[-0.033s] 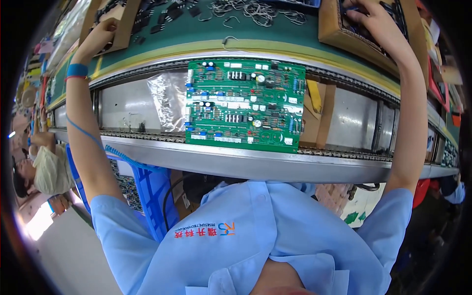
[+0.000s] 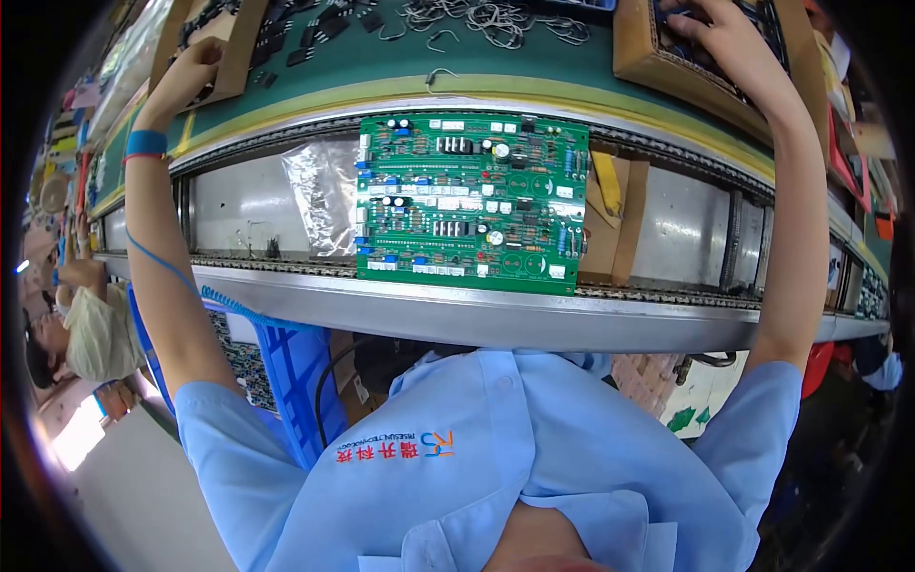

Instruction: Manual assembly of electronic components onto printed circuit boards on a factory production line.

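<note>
My left hand is curled inside the cardboard box at the far left, among black parts. Its fingers are bent together, and whatever they hold is hidden. At the far right, my right hand reaches into another cardboard box of dark components, thumb and finger apart; the frame's top edge cuts off part of it. Between my arms, a green circuit board with two matching halves lies across the conveyor rails. White connectors, capacitors and black heat-sink-like parts stand on it.
Loose black components and wire-leaded parts lie on the green bench mat. A clear plastic bag and a yellow tool lie between the rails. A blue crate stands below left. A coiled blue cord runs from my left wristband.
</note>
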{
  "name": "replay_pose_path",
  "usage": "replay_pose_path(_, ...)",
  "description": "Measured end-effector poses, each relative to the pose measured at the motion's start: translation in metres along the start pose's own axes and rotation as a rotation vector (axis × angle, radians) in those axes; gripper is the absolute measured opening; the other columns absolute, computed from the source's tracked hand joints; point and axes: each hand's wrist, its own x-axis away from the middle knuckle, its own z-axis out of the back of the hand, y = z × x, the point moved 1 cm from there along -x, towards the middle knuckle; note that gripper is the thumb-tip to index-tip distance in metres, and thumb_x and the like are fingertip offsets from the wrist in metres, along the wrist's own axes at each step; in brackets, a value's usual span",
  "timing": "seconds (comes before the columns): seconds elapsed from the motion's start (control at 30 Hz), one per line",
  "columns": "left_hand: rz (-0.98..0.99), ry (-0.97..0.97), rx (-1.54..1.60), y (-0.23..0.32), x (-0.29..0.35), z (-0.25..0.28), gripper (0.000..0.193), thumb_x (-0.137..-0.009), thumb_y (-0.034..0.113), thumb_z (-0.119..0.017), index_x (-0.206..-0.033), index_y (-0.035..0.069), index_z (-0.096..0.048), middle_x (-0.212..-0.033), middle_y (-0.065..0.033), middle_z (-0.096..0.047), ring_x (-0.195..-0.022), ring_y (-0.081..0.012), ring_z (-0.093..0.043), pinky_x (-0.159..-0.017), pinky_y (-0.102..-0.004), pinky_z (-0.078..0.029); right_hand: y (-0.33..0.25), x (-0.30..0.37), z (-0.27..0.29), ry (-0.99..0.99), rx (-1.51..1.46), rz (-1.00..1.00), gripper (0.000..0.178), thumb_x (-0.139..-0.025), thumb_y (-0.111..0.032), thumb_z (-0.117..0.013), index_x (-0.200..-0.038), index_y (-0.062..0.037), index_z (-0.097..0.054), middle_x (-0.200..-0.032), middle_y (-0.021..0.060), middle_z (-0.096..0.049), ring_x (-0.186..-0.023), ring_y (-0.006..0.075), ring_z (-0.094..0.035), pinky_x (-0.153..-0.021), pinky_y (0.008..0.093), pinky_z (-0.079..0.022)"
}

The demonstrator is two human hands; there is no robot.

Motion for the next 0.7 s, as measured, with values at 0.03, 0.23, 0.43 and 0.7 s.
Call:
replay_pose_path(0.03,-0.008,-0.007,0.002,0.001,0.002,-0.003,0.025,-0.092,0.012,-0.056,-0.115,0.004,-0.06,-0.1,-0.004,-0.065,-0.084,-0.0113,-0.059,-0.072,-0.0249,-0.046,-0.003,-0.002,0.001,-0.025,-0.004,-0.011,0.015,-0.087,-0.005,-0.061,-0.099,0.003,-0.061,-0.082,0.0095,-0.063,-0.075,0.0169,-0.059,-0.07,0.0311,-0.048)
replay_pose_path(0.23,0.198,0.19,0.086,-0.007,0.011,0.005,0.036,-0.095,0.014,-0.057,-0.13,0.007,-0.058,-0.109,-0.0058,-0.067,-0.087,-0.0126,-0.063,-0.077,-0.0235,-0.047,-0.023,0.012,0.024,0.083,-0.342,-0.356,0.011,-0.093,-0.012,-0.059,-0.1,-0.0039,-0.061,-0.077,-0.0015,-0.056,-0.057,0.0037,-0.045,-0.046,0.0181,-0.033)
replay_pose_path(0.43,-0.207,0.336,0.497,0.13,0.07,-0.016,0.03,-0.099,0.02,-0.053,-0.124,0.008,-0.064,-0.107,-0.0008,-0.066,-0.09,-0.007,-0.059,-0.075,-0.0182,-0.043,-0.085,0.064,0.029,0.182,-0.654,-0.425,0.018,-0.095,-0.017,-0.06,-0.106,-0.0038,-0.055,-0.079,0.0,-0.055,-0.054,0.0033,-0.045,-0.043,0.0156,-0.032)
replay_pose_path(0.7,-0.402,-0.234,0.499,0.275,0.118,-0.125,0.028,-0.095,0.005,-0.05,-0.119,-0.003,-0.062,-0.092,-0.0059,-0.057,-0.07,-0.0083,-0.046,-0.063,-0.0212,-0.039,-0.084,0.101,0.009,-0.075,-0.787,-0.487,0.022,-0.094,-0.017,-0.063,-0.107,-0.0007,-0.056,-0.073,0.0014,-0.056,-0.05,0.0041,-0.044,-0.043,0.0185,-0.032)
